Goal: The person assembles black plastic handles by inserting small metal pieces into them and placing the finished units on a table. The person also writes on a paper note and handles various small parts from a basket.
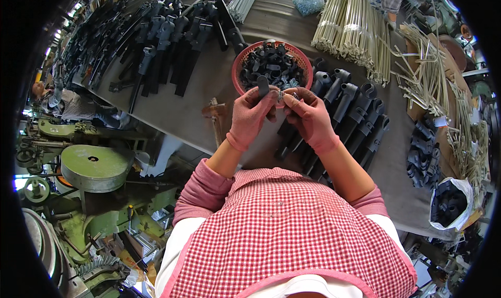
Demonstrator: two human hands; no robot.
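Both my hands wear pink gloves with darkened fingertips and meet just in front of a red plastic basket (pixel 311 75). My left hand (pixel 248 115) is closed on a black lever-like part (pixel 263 83), whose flat rounded end sticks up past the thumb. Closed in a pinch, my right hand (pixel 312 119) holds a small silvery coil spring (pixel 296 95) against the left fingertips. A small shiny metal piece (pixel 280 95) shows between the two hands; its exact kind is hard to make out. Inside the basket lie many black clips (pixel 272 58) and small metal bits.
A hammer (pixel 215 111) lies left of my hands. Black tubes with collar ends (pixel 347 94) lie in a row at right, and more black parts (pixel 162 32) pile up at far left. Bundled pale rods (pixel 355 27) are at the back. A green machine (pixel 96 165) stands left of the table.
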